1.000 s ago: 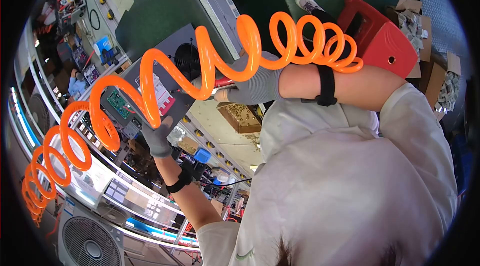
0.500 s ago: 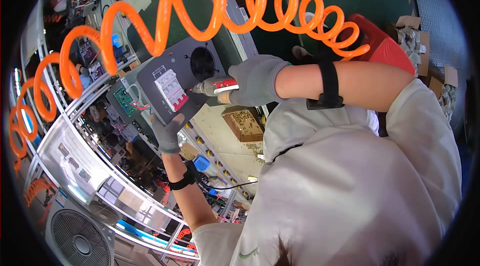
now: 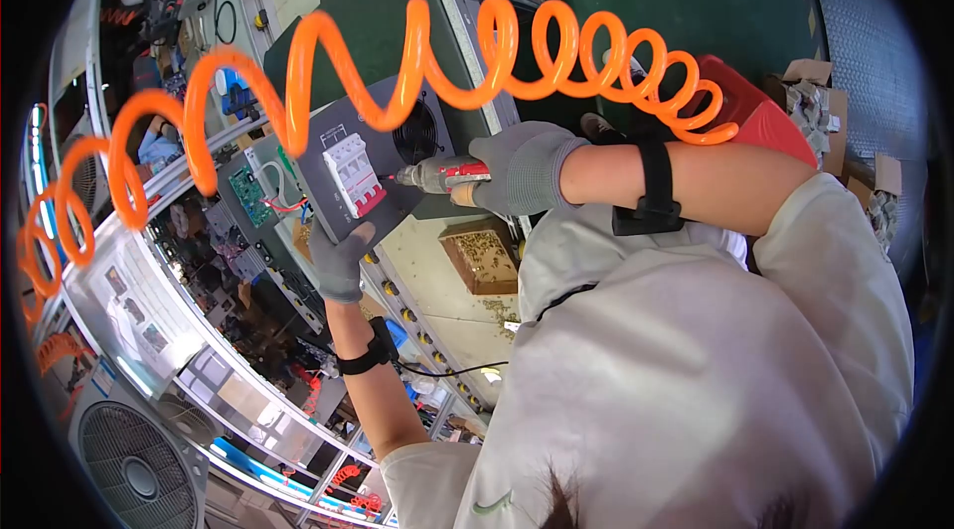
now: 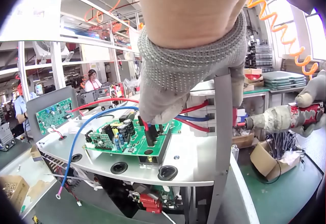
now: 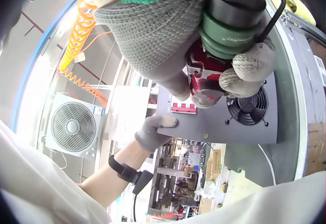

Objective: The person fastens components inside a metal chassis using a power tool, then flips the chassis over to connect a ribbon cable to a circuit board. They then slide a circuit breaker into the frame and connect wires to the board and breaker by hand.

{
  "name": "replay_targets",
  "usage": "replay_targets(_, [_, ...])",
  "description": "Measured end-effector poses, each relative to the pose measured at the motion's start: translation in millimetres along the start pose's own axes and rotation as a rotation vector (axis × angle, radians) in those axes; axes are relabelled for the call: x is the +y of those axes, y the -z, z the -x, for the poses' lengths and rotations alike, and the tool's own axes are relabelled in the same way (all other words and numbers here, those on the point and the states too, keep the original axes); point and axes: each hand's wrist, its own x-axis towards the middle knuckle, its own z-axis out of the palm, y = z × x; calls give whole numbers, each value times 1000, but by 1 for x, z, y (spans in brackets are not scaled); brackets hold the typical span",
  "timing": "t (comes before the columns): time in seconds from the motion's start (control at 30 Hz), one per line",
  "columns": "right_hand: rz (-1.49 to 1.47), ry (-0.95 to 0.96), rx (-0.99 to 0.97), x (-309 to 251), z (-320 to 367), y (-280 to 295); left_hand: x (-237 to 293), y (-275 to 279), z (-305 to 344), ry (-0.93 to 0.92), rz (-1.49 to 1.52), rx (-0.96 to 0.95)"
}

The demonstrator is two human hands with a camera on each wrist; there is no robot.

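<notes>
A grey metal panel (image 3: 397, 206) carries a white breaker block (image 3: 350, 171) with red switches and a black round fan grille (image 5: 249, 107). My gloved left hand (image 3: 338, 266) grips the panel's lower edge, thumb on its face in the right wrist view. Behind the panel, in the left wrist view, the left hand (image 4: 175, 84) is at red and blue wires above a green circuit board (image 4: 127, 140). My gloved right hand (image 3: 522, 169) holds a red and grey power driver (image 3: 442, 173), its tip beside the breaker block; whether it touches is unclear.
An orange coiled hose (image 3: 402, 92) stretches across the head view, over part of the panel. A box of small parts (image 3: 482, 259) sits below the driver. A red object (image 3: 760, 117) stands at the right, and a fan (image 3: 139, 474) at the lower left.
The hose no longer covers the breaker block and driver as it did a second ago. In the head view, panel and hands have shifted slightly. Both hands keep their holds.
</notes>
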Motion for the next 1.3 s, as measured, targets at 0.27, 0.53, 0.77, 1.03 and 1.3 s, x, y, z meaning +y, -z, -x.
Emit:
replay_targets(0.27, [24,-61,-16,-10,6,5,-6,-1,-3,-75,3,23])
replay_targets(0.53, [70,28,27,15,38,25,-20,-34,34,-244,41,681])
replay_targets(0.77, [56,-211,-16,15,83,37,-120,-82,85,400,1551,508])
replay_targets(1.03, [75,-103,-22,-5,94,31,-44,-133,93,172,1323,455])
replay_targets(1.3, [125,-70,-134,-29,99,31,-15,-138,86,29,1478,246])
